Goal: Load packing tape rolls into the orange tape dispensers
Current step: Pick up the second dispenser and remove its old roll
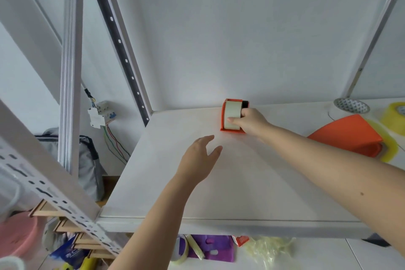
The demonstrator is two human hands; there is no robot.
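An orange tape dispenser (224, 114) with a pale tape roll (231, 110) seated in it stands near the back of the white shelf (219, 193), by the wall. My right hand (249, 121) grips this dispenser, fingers wrapped over the roll and frame. My left hand (200, 158) hovers over the shelf in front and to the left of it, fingers spread, holding nothing. A second orange dispenser (348, 136) lies on its side at the right, with a yellowish tape roll (389, 149) partly under it. Another yellowish roll (394, 117) stands at the far right edge.
A patterned bowl (351, 105) sits at the back right. Metal rack posts (70, 72) rise at the left, with a breaker and wires (102, 114) on the wall. Below the shelf lie a tape roll (182, 247), purple items, plastic wrap and wooden pieces.
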